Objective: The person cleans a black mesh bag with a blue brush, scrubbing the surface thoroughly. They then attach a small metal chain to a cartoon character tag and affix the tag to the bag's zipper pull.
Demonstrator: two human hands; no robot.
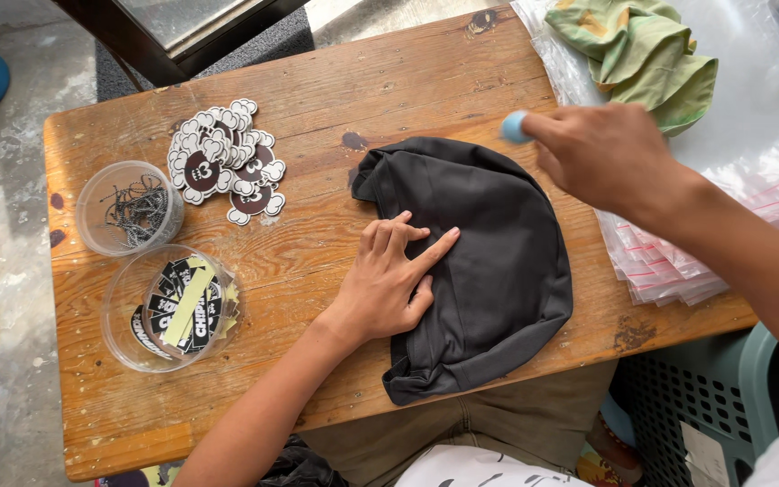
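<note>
Nearest the lens, at the bottom edge, sits the person's lap in khaki trousers (516,424) and a patch of white printed cloth (471,469), tucked under a worn wooden table (335,90) with scratched, stained planks. Beyond the table lies a grey concrete floor (2,271), and a dark-framed glass panel (173,27) stands at the far side.

On the planks, the left hand (389,280) lies flat with fingers spread, pressing down on the near-left edge of a dark grey fabric cap (489,261), soft, matte and dome-shaped, rumpled along its lower hem. Above the cap's far edge, the right hand (601,153) hovers, blurred, its fingers pinched on a small pale-blue object (514,126) whose kind I cannot tell.

Left of the pressing hand stand two clear round plastic tubs: one (128,207) holding thin dark strings, the other (169,307) holding black printed labels and a yellowish strip. Beyond them is a heap of die-cut white-and-brown stickers (227,158). Right of the pinching hand lies a stack of glossy transparent bags with red seal strips (678,271), with a crumpled green cloth (642,54) on top. Below that, a teal plastic crate (705,406).
</note>
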